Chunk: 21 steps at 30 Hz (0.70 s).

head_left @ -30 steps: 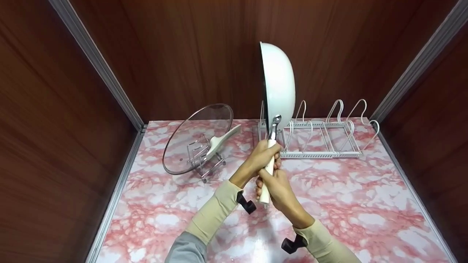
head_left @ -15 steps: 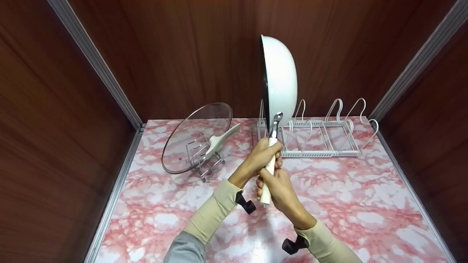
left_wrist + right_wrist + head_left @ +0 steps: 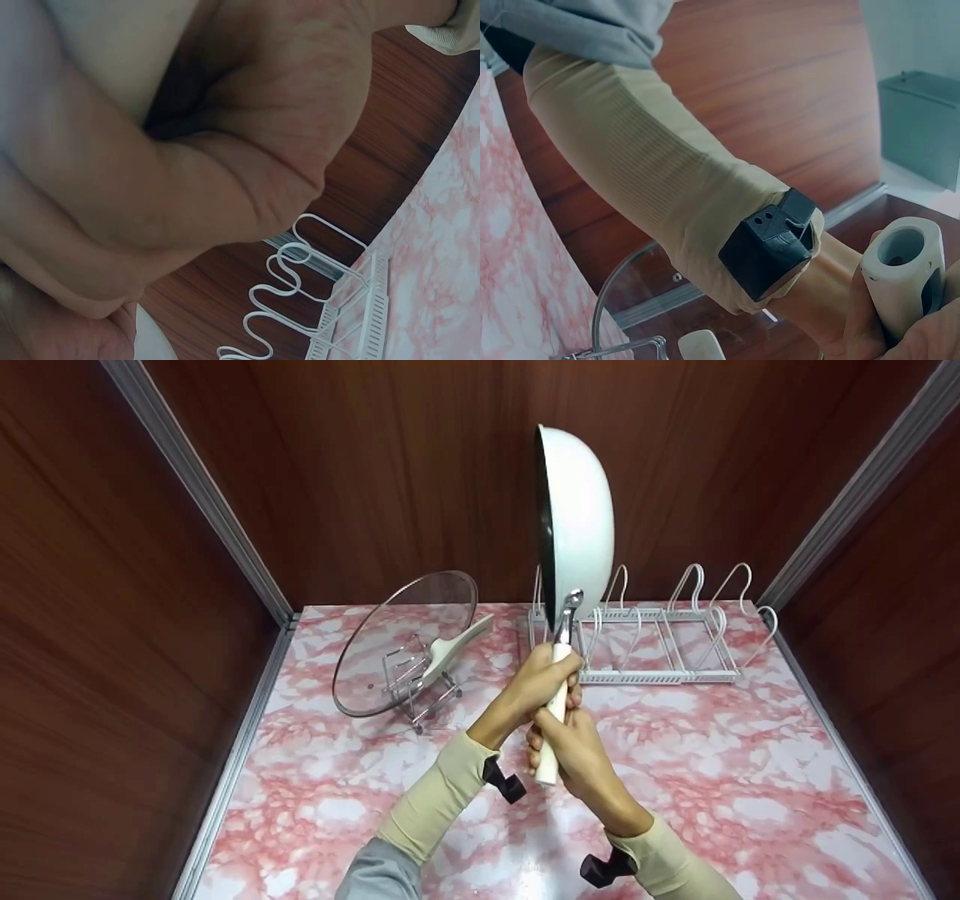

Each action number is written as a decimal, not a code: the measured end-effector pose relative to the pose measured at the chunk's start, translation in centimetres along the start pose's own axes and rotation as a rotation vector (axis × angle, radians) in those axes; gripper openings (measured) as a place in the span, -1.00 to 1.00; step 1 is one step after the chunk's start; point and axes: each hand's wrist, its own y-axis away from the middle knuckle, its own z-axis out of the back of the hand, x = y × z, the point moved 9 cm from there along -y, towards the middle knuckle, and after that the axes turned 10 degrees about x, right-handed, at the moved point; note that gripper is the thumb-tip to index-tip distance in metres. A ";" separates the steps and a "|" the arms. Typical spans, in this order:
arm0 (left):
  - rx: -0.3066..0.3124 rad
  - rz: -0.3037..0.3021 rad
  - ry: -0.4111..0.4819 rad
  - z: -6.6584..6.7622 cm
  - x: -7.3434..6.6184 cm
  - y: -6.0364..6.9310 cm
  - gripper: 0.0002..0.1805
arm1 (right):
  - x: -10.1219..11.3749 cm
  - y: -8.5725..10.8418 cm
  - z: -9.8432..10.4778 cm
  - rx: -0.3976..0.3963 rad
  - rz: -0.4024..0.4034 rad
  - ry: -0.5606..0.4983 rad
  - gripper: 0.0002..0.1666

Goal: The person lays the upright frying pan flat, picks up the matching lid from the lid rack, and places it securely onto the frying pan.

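A white frying pan (image 3: 581, 521) with a dark inside is held up on edge in the head view, its opening facing left. Its cream handle (image 3: 548, 765) points down toward me. My left hand (image 3: 541, 679) grips the handle near the metal joint, fingers wrapped round it. Just below, my right hand (image 3: 571, 742) grips the handle's lower part. In the right wrist view the hollow end of the handle (image 3: 904, 259) pokes out of the grip. Behind the pan's lower part stands a white wire rack (image 3: 660, 679), partly hidden by pan and hands.
At left, a clear glass lid (image 3: 375, 637) with a cream grip (image 3: 450, 649) leans in a small metal wire stand (image 3: 416, 724). The tabletop (image 3: 337, 810) has a red and white marbled pattern. Dark wood panels (image 3: 390, 472) stand at the back and both sides.
The pan has risen slightly and shifted a little to the right. Both hands keep their grip on the handle. The lid and rack stay in place.
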 end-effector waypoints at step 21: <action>0.001 -0.022 -0.050 -0.5 -1.1 0.6 -0.78 | 0.3 0.5 -0.5 0.034 -0.005 -0.011 -0.90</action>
